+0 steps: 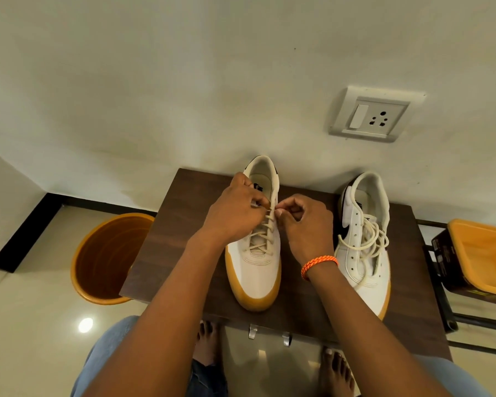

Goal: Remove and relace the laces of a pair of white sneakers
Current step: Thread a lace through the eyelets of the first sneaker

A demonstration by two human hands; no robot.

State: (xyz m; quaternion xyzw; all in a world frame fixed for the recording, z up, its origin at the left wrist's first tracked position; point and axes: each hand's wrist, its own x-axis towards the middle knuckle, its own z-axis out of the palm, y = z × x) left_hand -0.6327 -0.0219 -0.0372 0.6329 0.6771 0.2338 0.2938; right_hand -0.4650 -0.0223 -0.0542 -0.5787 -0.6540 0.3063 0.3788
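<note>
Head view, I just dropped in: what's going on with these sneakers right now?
A person sits at a small dark table with two white sneakers. Both hands work at the upper eyelets of the left sneaker: the left hand pinches a lace tip, the right hand pinches the lace beside it. Its lower eyelets are already crossed. The right sneaker is unlaced, its lace piled loosely on top.

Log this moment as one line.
left hand: pinches lace | right hand: pinches lace | left sneaker: mostly laced | right sneaker: unlaced
</note>
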